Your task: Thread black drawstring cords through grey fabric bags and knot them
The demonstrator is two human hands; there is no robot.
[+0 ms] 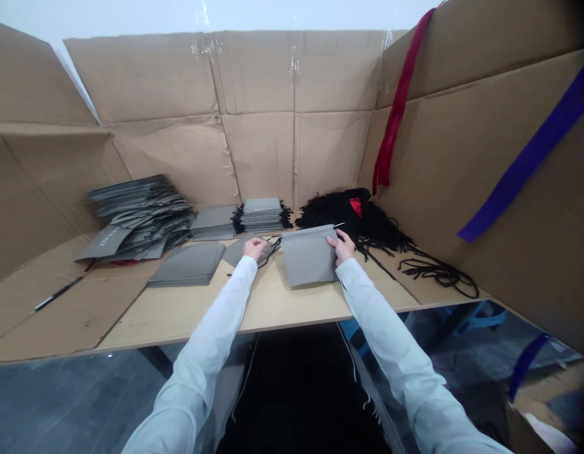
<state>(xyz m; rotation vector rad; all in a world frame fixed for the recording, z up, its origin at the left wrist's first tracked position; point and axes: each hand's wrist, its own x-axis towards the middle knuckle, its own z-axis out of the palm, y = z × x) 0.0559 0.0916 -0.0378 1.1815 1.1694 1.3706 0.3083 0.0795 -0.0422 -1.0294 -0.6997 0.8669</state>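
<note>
My right hand (342,246) grips a flat grey fabric pouch (308,257) at its upper right corner, thumb on the front. A thin, pale rod (338,224) pokes out of the pouch's top edge beside my right fingers. To the left, my left hand (255,248) is closed in a pinch at a black cord (272,250), which curls between the hand and the pouch. Beneath the left hand lies another grey pouch (235,251), partly covered. A pile of flat grey pouches (185,265) lies left of it.
A tall, untidy heap of grey pouches (140,217) stands at the back left. Behind my hands sits a stack of corded pouches (261,214). Black cords (339,208) are heaped at the back right. Cardboard walls (258,82) enclose the table (178,318).
</note>
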